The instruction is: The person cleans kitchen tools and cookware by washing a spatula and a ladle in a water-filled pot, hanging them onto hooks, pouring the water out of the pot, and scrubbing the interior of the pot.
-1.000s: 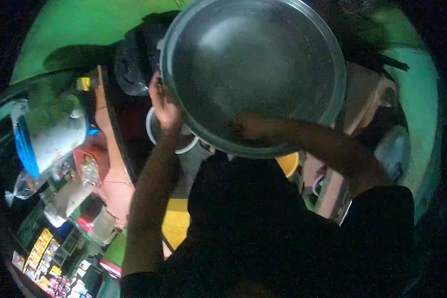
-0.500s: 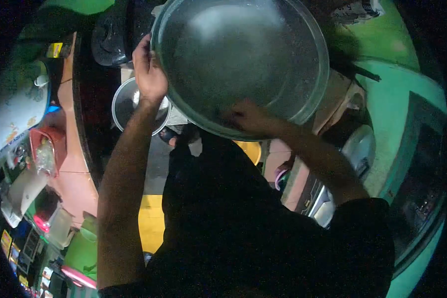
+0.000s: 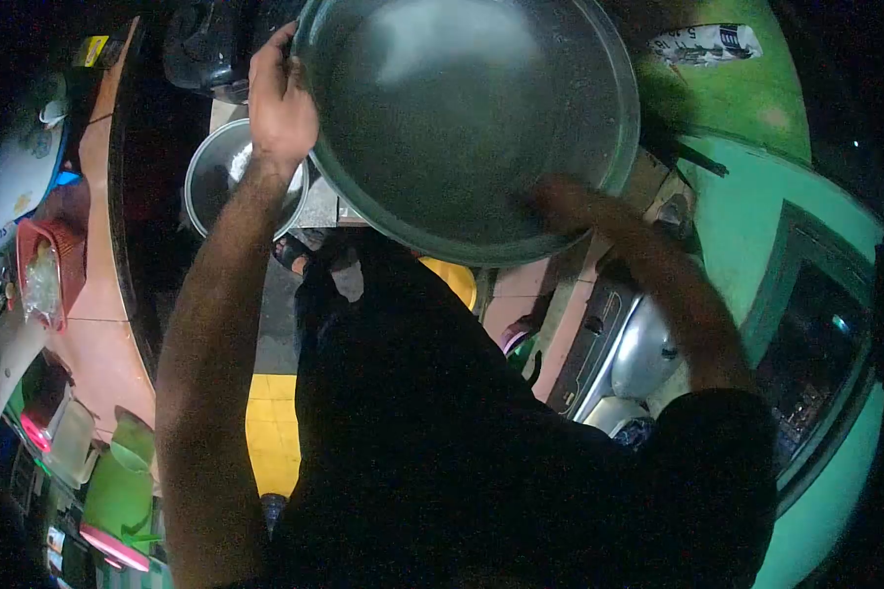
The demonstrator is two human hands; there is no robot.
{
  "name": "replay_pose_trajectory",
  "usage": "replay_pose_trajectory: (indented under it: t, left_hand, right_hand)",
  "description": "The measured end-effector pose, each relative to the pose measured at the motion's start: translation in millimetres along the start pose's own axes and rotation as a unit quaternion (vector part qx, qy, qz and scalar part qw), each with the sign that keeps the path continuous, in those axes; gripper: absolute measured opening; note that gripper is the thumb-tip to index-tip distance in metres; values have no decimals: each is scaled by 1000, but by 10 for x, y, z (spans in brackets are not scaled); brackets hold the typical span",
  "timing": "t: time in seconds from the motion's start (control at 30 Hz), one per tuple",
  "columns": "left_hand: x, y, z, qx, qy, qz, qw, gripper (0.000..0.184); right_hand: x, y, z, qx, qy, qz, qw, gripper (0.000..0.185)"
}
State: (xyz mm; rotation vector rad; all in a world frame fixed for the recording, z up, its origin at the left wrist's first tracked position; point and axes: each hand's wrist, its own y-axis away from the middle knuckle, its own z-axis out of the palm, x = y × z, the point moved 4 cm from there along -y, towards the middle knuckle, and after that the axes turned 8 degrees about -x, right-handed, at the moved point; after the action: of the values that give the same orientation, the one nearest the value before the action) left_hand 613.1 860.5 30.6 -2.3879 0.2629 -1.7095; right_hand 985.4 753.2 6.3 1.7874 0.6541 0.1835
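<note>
A wide, round grey metal basin point(image 3: 462, 128) fills the top middle, tilted so its inside faces me. My left hand point(image 3: 283, 110) is closed on its left rim, the fingertips partly out of sight behind the edge. Over the lower right of the inside is my right hand point(image 3: 563, 203), dark and smeared by motion. Its fingers cannot be made out, nor whether they touch the surface or hold anything. Below my left hand, partly covered by my wrist, stands a round bowl point(image 3: 206, 187) with something white in it.
A black appliance point(image 3: 201, 44) sits at the upper left. A red basket point(image 3: 44, 265) with clear plastic is on the left counter. At right are a stove point(image 3: 599, 334), a metal lid point(image 3: 648, 344) and a printed white packet point(image 3: 712, 44) on a green surface.
My right hand has moved right and slightly up across the inside of the basin. My left hand still has the rim. The whole view has shifted, with surroundings sliding left.
</note>
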Motion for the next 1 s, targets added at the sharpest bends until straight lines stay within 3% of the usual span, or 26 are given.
replay_pose_trajectory:
  t: [0.03,0.07,0.13,0.2,0.23,0.27,0.33,0.37,0.43,0.47,0.53,0.6,0.67,0.7,0.73,0.83,0.87,0.93,1.0]
  left_hand:
    - [-10,-23,-5,-4,10,28,1000,34]
    - [-17,-30,-30,-13,-78,29,996,34]
    - [-57,-29,-37,-7,-55,8,998,34]
    - [-55,-29,-22,-7,-28,-13,1000,34]
    - [-23,-13,-33,-4,-23,-19,1000,35]
    - [3,-24,-23,0,-17,-22,1000,35]
    - [-84,-55,-9,-13,7,-43,999,35]
    - [-156,-41,-9,-24,27,-70,997,35]
    - [-173,-32,-18,-16,18,-32,999,35]
    - [-164,-14,-19,-17,27,-31,999,35]
    - [-217,-44,-26,-20,41,1,999,36]
    - [-160,-7,-35,-22,-29,-8,999,36]
    - [-148,-30,-35,-13,-96,21,995,35]
    - [-234,-2,-19,-10,-27,17,999,35]
    - [-285,-27,-21,-6,41,16,999,35]
    - [-71,-17,-15,-3,-1,-25,1000,35]
    - [-72,-26,-29,-8,8,-23,1000,35]
    - [-11,-2,-23,-13,-2,-29,1000,35]
    - [6,-24,-40,-16,-50,-22,998,36]
  right_hand:
    - [163,34,71,-11,75,9,997,24]
    - [249,102,85,9,105,30,994,25]
    - [383,206,75,52,164,72,982,28]
    - [-51,479,-153,85,-15,30,996,30]
    - [-491,546,-274,118,-179,-18,977,28]
    - [-930,615,-396,144,-334,-74,929,27]
    - [-1404,457,-600,209,-476,-141,842,27]
    - [-1477,363,-600,212,-478,-139,841,27]
    - [-1526,235,-645,309,-422,-196,830,26]
    - [-1447,287,-601,310,-428,-195,826,26]
    - [-1119,538,-451,251,-255,-211,910,23]
    - [-353,741,-244,181,-212,-76,957,19]
    - [321,870,-105,168,-281,34,944,17]
    - [498,910,-92,177,-331,72,924,17]
    - [265,966,-325,100,-252,65,960,17]
    - [-628,700,-305,142,-223,-5,964,19]
    - [-858,672,-393,191,-96,-69,974,20]
    - [-379,643,-154,196,-82,-82,974,20]
    - [-26,908,-619,158,11,-6,987,16]
